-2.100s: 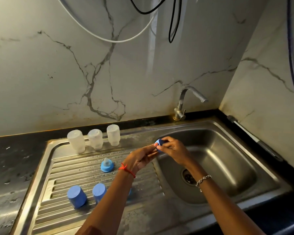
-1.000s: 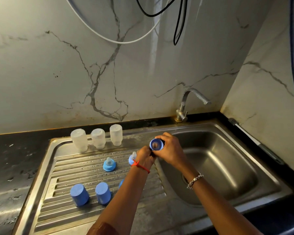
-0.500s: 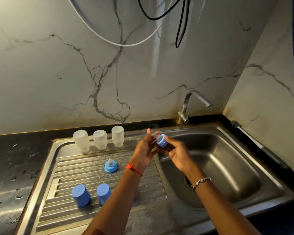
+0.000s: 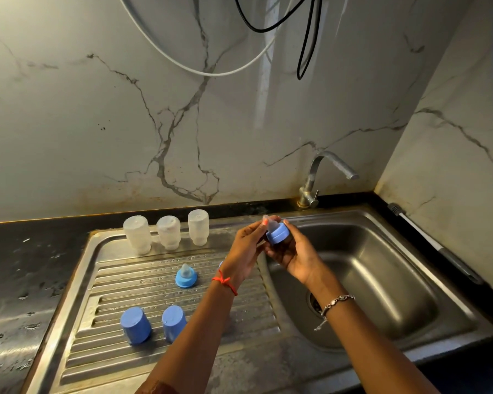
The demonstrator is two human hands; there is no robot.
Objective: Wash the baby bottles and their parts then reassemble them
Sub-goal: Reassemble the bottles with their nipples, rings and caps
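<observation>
Above the sink's left rim I hold a blue screw ring [image 4: 279,234] with a clear teat in it. My right hand [image 4: 293,253] cups the ring from below and my left hand [image 4: 246,248] pinches the teat's tip. Three clear bottles [image 4: 167,232] stand upside down in a row at the back of the draining board [image 4: 120,280]. Another blue ring with its teat [image 4: 185,276] sits in the middle of the board. Two blue caps [image 4: 135,325] stand near the board's front; my left forearm hides part of the board behind them.
The steel sink bowl [image 4: 382,280] lies to the right, with a tap [image 4: 325,177] behind it, no water running. A long brush handle [image 4: 439,248] lies along the right counter. Cables hang down the marble wall. The dark counter at left is wet.
The ring was turned from opening-up to teat-up between my hands, and both hands rose slightly over the sink's left rim. My left fingers moved onto the teat's tip.
</observation>
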